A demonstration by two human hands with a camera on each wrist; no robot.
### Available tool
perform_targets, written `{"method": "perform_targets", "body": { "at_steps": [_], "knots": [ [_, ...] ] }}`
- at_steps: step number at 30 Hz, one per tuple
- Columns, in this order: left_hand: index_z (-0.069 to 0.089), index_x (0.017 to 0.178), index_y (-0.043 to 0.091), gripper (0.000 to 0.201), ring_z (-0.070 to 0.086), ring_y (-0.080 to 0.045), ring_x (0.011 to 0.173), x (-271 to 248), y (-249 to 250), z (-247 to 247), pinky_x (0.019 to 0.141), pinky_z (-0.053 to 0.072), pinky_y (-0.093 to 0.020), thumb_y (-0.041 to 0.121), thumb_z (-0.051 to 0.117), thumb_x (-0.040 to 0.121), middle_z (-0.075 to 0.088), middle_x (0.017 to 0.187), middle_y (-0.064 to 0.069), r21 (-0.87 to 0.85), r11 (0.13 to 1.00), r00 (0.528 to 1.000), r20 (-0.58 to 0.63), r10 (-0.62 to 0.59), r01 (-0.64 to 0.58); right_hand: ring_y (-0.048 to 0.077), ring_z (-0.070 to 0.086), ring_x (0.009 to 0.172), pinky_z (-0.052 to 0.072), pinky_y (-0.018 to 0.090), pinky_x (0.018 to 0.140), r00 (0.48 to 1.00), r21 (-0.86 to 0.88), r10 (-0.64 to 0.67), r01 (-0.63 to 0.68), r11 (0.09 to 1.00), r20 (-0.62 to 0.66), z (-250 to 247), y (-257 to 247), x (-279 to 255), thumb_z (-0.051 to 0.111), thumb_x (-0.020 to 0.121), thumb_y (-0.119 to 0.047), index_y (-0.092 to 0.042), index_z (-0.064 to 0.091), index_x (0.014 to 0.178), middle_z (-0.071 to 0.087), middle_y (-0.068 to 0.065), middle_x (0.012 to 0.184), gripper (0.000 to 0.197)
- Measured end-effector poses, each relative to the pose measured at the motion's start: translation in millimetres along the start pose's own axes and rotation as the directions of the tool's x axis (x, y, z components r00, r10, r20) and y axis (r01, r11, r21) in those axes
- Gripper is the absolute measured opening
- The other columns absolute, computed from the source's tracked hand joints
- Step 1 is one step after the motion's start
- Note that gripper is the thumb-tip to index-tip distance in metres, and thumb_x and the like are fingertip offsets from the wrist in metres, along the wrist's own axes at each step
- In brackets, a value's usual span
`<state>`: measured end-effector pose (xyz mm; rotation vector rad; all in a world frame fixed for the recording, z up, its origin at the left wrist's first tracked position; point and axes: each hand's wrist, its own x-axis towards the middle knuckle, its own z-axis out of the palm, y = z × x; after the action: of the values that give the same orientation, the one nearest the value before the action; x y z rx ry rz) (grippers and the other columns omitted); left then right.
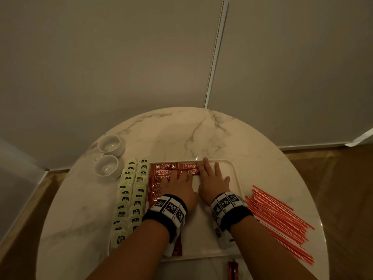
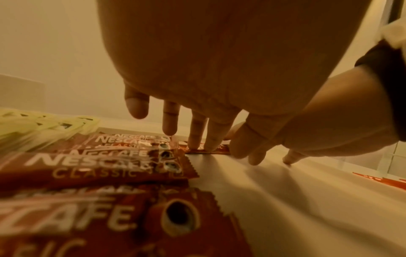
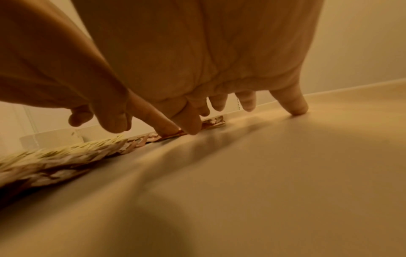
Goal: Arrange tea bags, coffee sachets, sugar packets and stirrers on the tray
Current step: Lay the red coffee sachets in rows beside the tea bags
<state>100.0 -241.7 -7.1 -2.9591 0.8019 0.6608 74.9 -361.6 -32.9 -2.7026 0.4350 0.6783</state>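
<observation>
Together, both hands lay flat with straight fingers on the white tray (image 1: 235,174): left hand (image 1: 178,186) and right hand (image 1: 212,181) pressing coffee sachets (image 1: 166,168) toward eleven o'clock.

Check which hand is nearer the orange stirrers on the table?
Right. The right hand lies flat on the tray, the stirrers off to its right; the left hand sits farther left over the coffee sachets.

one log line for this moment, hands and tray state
phase: aligning coffee sachets | left hand: flat on sachets | right hand: fingertips on sachets | tea bags: left of sachets | stirrers: off tray
</observation>
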Motion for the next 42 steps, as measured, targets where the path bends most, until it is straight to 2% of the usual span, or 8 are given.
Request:
{"method": "perform_targets", "body": {
  "at_steps": [22, 26, 28, 31, 33, 35, 38, 42],
  "knots": [
    [0.004, 0.152, 0.021, 0.075, -0.002, -0.03, 0.144, 1.4, -1.6, -4.5, 0.114, 0.007, -0.053, 0.044, 0.04, 0.09, -0.001, 0.16, 0.006, -0.013, 0.999, 0.988, 0.146, -0.041, 0.044, 0.028, -0.013, 0.147, 0.008, 0.057, 0.117, 1.0, 0.053, -0.008, 0.007, 0.999, 0.02, -0.2, 9.7, -5.0, 0.037, 0.093, -0.01, -0.027, -0.004, 0.153, -0.024, -0.011, 0.157, 0.075],
    [0.006, 0.152, 0.023, 0.075, 0.002, -0.029, 0.143, -2.9, -4.9, -7.7, 0.113, 0.011, -0.053, 0.043, 0.041, 0.088, -0.001, 0.16, 0.007, -0.045, 0.998, 0.992, 0.125, -0.03, 0.036, 0.028, -0.01, 0.147, 0.012, 0.057, 0.116, 0.999, 0.15, -0.012, 0.018, 0.989, -0.045, -6.3, 11.6, -14.0, 0.037, 0.093, -0.009, -0.031, -0.005, 0.152, -0.022, -0.011, 0.158, 0.076],
    [0.015, 0.15, 0.024, 0.071, 0.008, -0.03, 0.141, -10.6, -7.2, -13.0, 0.112, 0.017, -0.052, 0.043, 0.041, 0.087, 0.004, 0.159, 0.007, -0.082, 0.997, 0.998, 0.062, -0.001, 0.006, 0.028, 0.001, 0.148, 0.018, 0.05, 0.117, 0.989, 0.182, -0.039, 0.065, 0.981, -0.144, -12.8, 15.7, -25.1, 0.04, 0.094, -0.013, -0.029, 0.002, 0.153, -0.01, -0.006, 0.161, 0.071],
    [0.034, 0.142, 0.023, 0.059, 0.025, -0.026, 0.132, -30.2, -13.2, -19.4, 0.107, 0.03, -0.045, 0.041, 0.043, 0.087, 0.029, 0.15, 0.001, -0.137, 0.986, 0.991, -0.102, 0.082, -0.096, 0.022, 0.04, 0.131, 0.033, 0.031, 0.107, 0.956, 0.205, -0.115, 0.173, 0.963, -0.268, -22.0, 27.9, -58.3, 0.047, 0.094, -0.017, -0.022, 0.04, 0.142, 0.038, 0.002, 0.148, 0.049],
    [0.045, 0.136, 0.022, 0.05, 0.033, -0.022, 0.124, -48.4, -17.8, -18.9, 0.103, 0.035, -0.04, 0.037, 0.044, 0.088, 0.044, 0.138, 0.001, -0.217, 0.963, 0.977, -0.172, 0.123, -0.159, 0.015, 0.055, 0.107, 0.043, 0.027, 0.094, 0.955, 0.208, -0.194, 0.242, 0.948, -0.226, -19.0, 36.2, -91.9, 0.05, 0.091, -0.015, -0.026, 0.06, 0.12, 0.057, -0.003, 0.121, 0.033],
    [0.05, 0.13, 0.021, 0.042, 0.04, -0.018, 0.118, -69.5, -21.7, -13.8, 0.1, 0.038, -0.036, 0.034, 0.044, 0.091, 0.051, 0.128, 0.002, -0.3, 0.933, 0.972, -0.181, 0.15, -0.2, 0.013, 0.055, 0.1, 0.046, 0.029, 0.09, 0.947, 0.123, -0.312, 0.319, 0.94, -0.073, -1.9, 47.6, -128.7, 0.049, 0.089, -0.012, -0.028, 0.065, 0.109, 0.058, -0.005, 0.111, 0.03],
    [0.054, 0.125, 0.021, 0.035, 0.05, -0.01, 0.105, -99.9, -25.8, -0.3, 0.093, 0.044, -0.031, 0.033, 0.044, 0.094, 0.057, 0.117, 0.006, -0.365, 0.895, 0.964, -0.168, 0.208, -0.257, 0.017, 0.042, 0.111, 0.043, 0.033, 0.092, 0.894, -0.124, -0.423, 0.441, 0.889, 0.145, 34.6, 67.1, -170.3, 0.049, 0.091, -0.016, -0.035, 0.059, 0.119, 0.045, -0.006, 0.122, 0.035],
    [0.055, 0.122, 0.024, 0.032, 0.053, -0.008, 0.098, -126.1, -21.9, 22.7, 0.09, 0.047, -0.03, 0.034, 0.044, 0.094, 0.058, 0.11, 0.009, -0.373, 0.877, 0.953, -0.131, 0.274, -0.303, 0.022, 0.035, 0.116, 0.038, 0.036, 0.094, 0.899, -0.288, -0.417, 0.439, 0.851, 0.138, 58.6, 87.2, -188.1, 0.052, 0.091, -0.027, -0.039, 0.048, 0.125, 0.036, -0.002, 0.128, 0.036]
  ]
}}
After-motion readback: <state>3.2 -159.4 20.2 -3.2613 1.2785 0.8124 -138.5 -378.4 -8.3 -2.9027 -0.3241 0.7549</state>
